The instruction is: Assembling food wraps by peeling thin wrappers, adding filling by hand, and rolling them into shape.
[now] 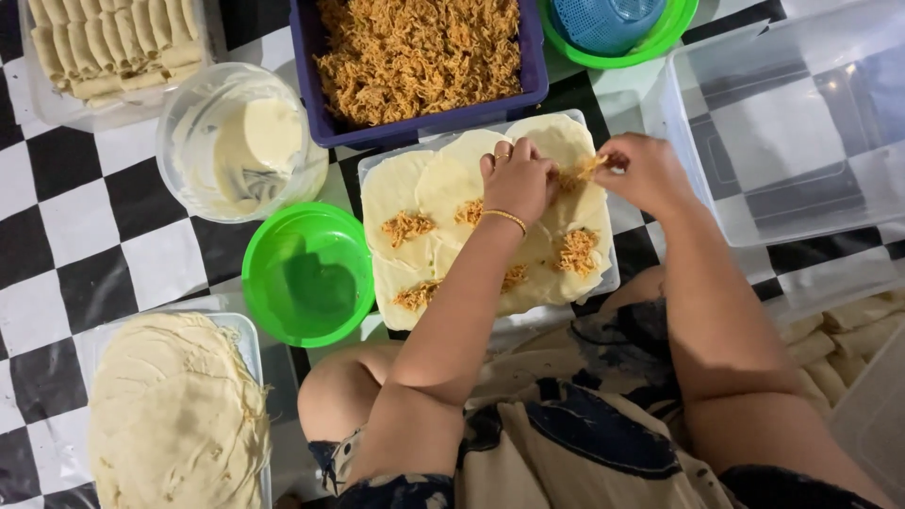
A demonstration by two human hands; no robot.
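Nearest to me, at about seven o'clock, a stack of plain round wrappers [174, 415] sits in a clear tray, untouched. At four o'clock, at the frame's edge, I see a few finished rolls [839, 344] lying in a pile.

Moving out, the working tray [608, 283] lies dead centre on the checkered floor [57, 236], covered with overlapping wrappers [443, 184]. I count about five of them already carrying a small heap of shredded filling [407, 227]; none of those is folded, so rolling is what is left, as far as I can judge.

My left hand [517, 179] rests flat on a wrapper, fingers closed together and pressing down. My right hand [646, 172] is pinched narrow on a tuft of filling [586, 170], just beside the left hand, over the wrapper at the tray's one o'clock corner.

At nine o'clock stands an empty green bowl [308, 273], and past it a clear tub of pale batter [240, 141]. Farther, at twelve o'clock, the purple bin of filling [419, 57] is still well stocked. At eleven o'clock a container of finished rolls [113, 42] is filling up; at two o'clock sits an empty clear box [782, 123].
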